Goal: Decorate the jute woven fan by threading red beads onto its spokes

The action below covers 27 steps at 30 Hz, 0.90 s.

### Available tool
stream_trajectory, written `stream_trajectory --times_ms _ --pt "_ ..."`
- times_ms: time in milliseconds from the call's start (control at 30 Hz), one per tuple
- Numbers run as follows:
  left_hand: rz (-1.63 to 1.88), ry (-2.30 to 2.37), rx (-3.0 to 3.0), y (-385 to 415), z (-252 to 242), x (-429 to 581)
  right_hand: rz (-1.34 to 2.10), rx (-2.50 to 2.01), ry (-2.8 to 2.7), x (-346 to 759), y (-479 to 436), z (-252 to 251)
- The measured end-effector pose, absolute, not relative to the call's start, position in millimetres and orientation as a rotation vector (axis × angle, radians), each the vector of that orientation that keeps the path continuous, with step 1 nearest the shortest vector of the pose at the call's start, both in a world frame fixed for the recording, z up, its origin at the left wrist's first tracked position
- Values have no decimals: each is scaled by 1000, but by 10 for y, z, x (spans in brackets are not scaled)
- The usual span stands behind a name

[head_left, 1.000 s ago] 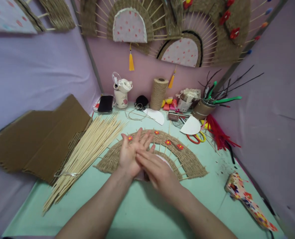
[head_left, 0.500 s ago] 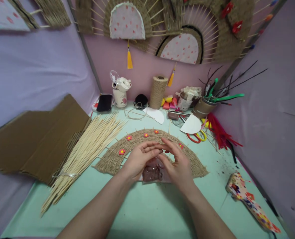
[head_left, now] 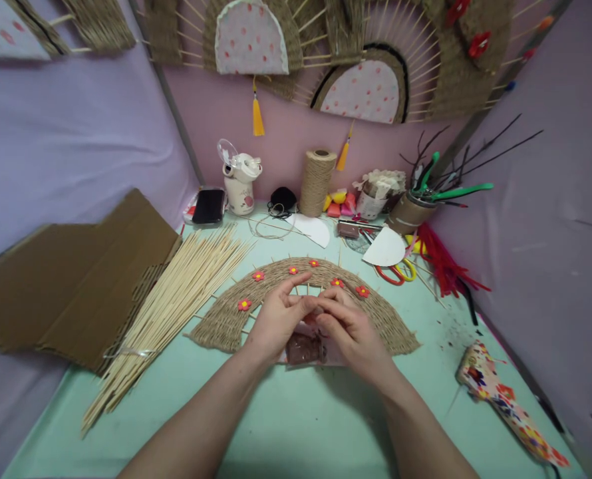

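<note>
My left hand and my right hand meet at the fingertips above the middle of a woven twine fan. Both are closed in a pinch; whatever lies between the fingertips is too small or hidden to name. The left index finger points up, away from the pinch. Red flowers with yellow centres are spread along the fan's woven band. Below my hands lies a clear packet of brown clay-like material, partly over the fan's pale centre. My right hand covers part of the band.
A bundle of thin wooden sticks and cut cardboard lie at left. Behind stand a twine spool, a white jug and a can of tools. Scissors and a flower-patterned glue gun lie at right.
My right fingers have curled in and lowered against the left fingertips, uncovering a flower on the band. My left index finger has lifted upward. The fan has stayed in place.
</note>
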<state>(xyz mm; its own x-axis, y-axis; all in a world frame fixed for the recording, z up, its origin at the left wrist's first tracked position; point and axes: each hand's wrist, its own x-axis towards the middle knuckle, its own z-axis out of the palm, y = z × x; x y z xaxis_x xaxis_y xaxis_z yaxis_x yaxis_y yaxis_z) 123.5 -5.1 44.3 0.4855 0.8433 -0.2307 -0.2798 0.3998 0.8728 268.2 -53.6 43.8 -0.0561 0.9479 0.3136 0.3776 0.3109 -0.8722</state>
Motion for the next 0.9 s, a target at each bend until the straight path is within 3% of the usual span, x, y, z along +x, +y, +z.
stream_trajectory --times_ms 333,567,800,900 --pt "753 758 855 -65 468 1269 298 -1315 -1521 2672 -537 366" --pt "894 812 764 3 444 1265 509 -1319 -1599 2729 -581 348" --pt "651 691 804 -34 473 1225 772 -1225 -1677 2869 -592 450" --pt "636 669 783 -50 489 1225 727 -1205 -1710 2865 -601 482"
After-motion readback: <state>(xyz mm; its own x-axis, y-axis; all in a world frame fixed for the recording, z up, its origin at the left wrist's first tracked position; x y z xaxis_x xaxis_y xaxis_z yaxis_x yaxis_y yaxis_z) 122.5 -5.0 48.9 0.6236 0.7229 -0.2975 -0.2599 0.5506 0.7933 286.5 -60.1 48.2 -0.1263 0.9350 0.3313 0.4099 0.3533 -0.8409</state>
